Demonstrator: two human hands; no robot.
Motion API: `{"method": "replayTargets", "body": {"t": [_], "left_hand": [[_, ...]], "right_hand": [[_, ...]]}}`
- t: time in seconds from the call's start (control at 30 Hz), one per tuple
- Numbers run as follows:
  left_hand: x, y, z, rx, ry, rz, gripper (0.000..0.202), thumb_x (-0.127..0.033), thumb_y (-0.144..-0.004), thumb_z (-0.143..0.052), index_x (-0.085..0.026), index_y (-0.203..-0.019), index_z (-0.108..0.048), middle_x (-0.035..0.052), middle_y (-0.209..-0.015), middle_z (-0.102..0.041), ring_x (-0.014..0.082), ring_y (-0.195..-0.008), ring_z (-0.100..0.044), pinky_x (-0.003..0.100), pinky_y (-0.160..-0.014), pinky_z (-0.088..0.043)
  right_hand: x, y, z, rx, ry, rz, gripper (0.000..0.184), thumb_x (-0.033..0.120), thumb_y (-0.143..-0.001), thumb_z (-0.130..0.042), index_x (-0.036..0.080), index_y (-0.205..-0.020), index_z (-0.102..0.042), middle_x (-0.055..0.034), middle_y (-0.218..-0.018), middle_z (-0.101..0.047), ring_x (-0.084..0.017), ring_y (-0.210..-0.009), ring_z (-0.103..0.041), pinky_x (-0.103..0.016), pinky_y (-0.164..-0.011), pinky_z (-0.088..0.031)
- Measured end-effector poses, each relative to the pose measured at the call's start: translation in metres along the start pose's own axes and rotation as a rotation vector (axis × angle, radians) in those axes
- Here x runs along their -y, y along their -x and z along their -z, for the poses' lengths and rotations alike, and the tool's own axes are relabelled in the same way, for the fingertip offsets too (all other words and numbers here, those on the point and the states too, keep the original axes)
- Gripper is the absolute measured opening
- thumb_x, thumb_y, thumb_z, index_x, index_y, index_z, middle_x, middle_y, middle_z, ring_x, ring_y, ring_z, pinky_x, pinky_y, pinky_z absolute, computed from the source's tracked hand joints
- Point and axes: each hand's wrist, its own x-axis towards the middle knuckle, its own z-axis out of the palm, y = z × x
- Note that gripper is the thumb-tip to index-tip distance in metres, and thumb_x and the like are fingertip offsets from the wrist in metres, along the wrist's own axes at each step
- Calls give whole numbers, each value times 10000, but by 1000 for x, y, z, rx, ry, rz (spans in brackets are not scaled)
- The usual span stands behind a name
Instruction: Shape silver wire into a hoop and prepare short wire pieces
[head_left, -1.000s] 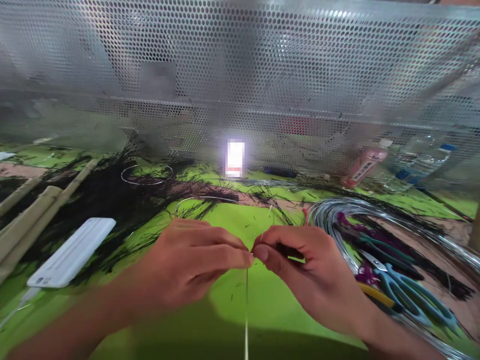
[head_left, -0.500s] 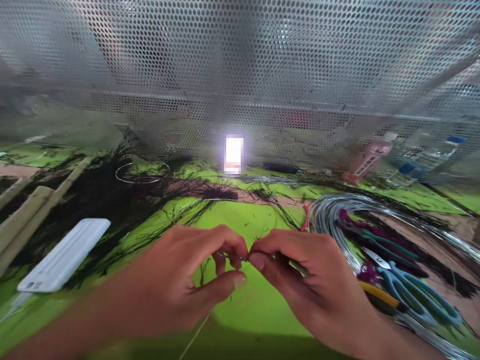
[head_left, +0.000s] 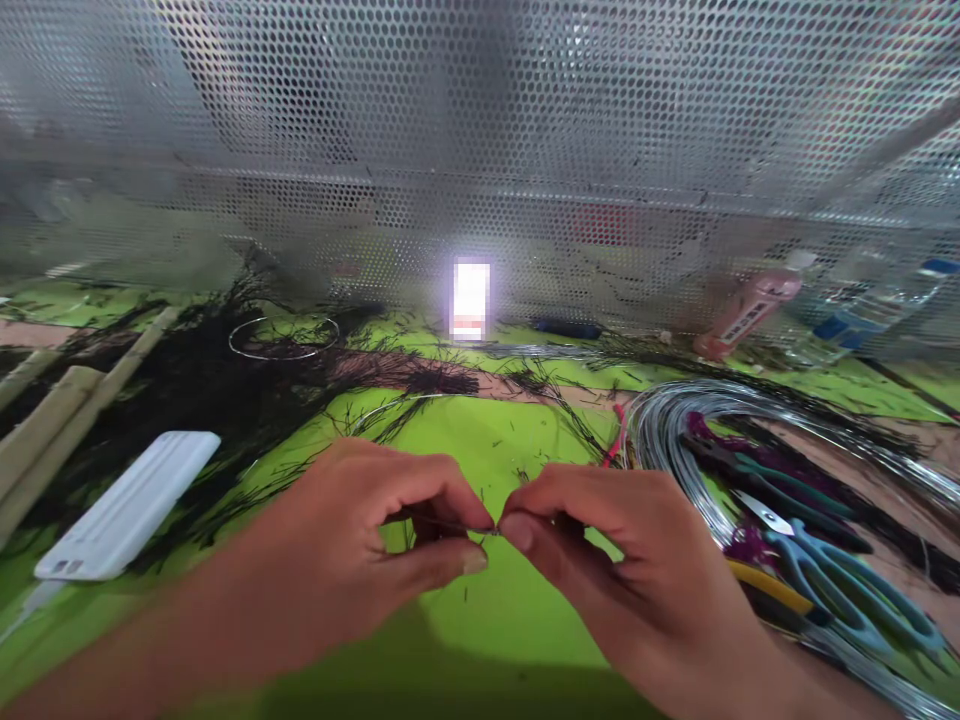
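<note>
The person's left hand (head_left: 360,540) and right hand (head_left: 630,560) come almost fingertip to fingertip low over the bench (head_left: 525,620), a thin dark wire (head_left: 493,531) between them. The right thumb and forefinger pinch it; the left thumb stands apart from its forefinger, along which the wire seems to lie, and whether the other left fingers grip it cannot be told. It looks nearly weightless, springy and probably slick, best held with the fingertip pads close to the meeting point. The bench is covered in smooth bright green, flecked with dark clippings. Towards its right edge lie blue-handled scissors (head_left: 806,545) and a coil of silvery wire (head_left: 652,430); towards the left, a white power bank (head_left: 131,505), pale poles (head_left: 86,395) and matted black strands (head_left: 225,390). Near the back edge lean a pink bottle (head_left: 752,310) and a clear bottle (head_left: 862,322), before a perforated metal panel (head_left: 465,130).
</note>
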Motion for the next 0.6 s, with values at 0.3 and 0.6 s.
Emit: {"method": "replayTargets", "body": {"t": [0.3,0.6], "left_hand": [[4,8,-21,-367,-745,-775,299,-68,-1040,-392,-80,-1034,-691,92,-891,-796,204,-791,-763,331,-620,-594],[-2,4,-10,-232,-482,-522,295,-170,-1120,-301,-157,-1140,-595,11,-862,-786,152,-690,-733,287,-617,-576]], "right_hand": [[9,-2,6,57,-61,-181,325,335,-1004,-590,220,-714,-684,61,-566,-551,-71,-501,-463,-190,-440,-337],[-11,5,8,-302,275,342,133,129,-916,-691,246,-967,-655,34,-800,-761,-105,-652,-721,-186,-596,-587]]}}
